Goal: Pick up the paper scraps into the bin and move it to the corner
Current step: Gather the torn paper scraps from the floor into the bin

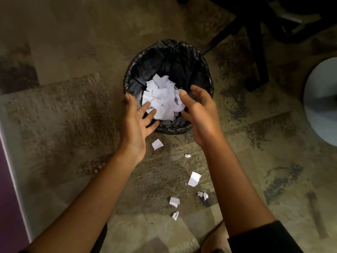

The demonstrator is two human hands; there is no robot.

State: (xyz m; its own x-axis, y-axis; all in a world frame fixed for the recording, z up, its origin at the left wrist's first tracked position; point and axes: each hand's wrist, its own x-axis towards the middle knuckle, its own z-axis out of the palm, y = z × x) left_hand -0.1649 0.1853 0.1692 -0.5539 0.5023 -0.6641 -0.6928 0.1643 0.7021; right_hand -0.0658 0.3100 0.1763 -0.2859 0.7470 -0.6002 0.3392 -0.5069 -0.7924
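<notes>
A round bin [169,57] lined with a black bag stands on the carpet, with a heap of white paper scraps [162,97] inside. My left hand [138,123] hovers over the bin's near left rim, fingers spread, holding nothing. My right hand [198,112] is over the near right rim, fingers curled loosely apart and empty. Several white scraps lie on the carpet nearer me: one [157,144] just below the bin, a tiny one [187,155], a bigger piece [194,178], a crumpled one [203,195], and two more [174,201] [175,215].
Black office-chair legs [255,57] stand just behind the bin to the right. A pale round base [321,99] sits at the right edge. A white baseboard and purple wall [11,179] run along the left. Patterned beige carpet [73,115] covers the floor.
</notes>
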